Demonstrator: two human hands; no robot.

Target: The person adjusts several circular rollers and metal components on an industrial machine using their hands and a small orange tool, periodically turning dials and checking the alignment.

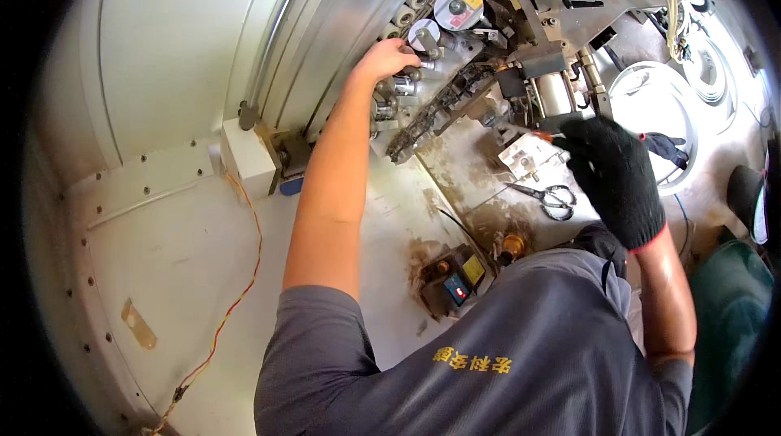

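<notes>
My bare left hand (pixel 386 60) reaches up to the machine, its fingers curled beside a small white-faced roller (pixel 424 34). The fingertips meet metal parts there, and what they grip is hidden. Just above stands a larger white disc (pixel 457 8) with a dark hub. On my right hand (pixel 608 176) is a black knitted glove with a red cuff. Its fingers are pinched around a thin item with an orange tip (pixel 543 136), too small to name. Below that tip, dark-handled scissors (pixel 556 198) lie on the stained metal surface, near a pale metal block (pixel 529 157).
A metal cylinder assembly (pixel 553 94) stands between my hands. On the right lies another dark glove (pixel 667 148) by a white ring (pixel 639 78). A small box with a lit display (pixel 457 289) sits near my body. A twisted red-yellow wire (pixel 236 303) runs along the left.
</notes>
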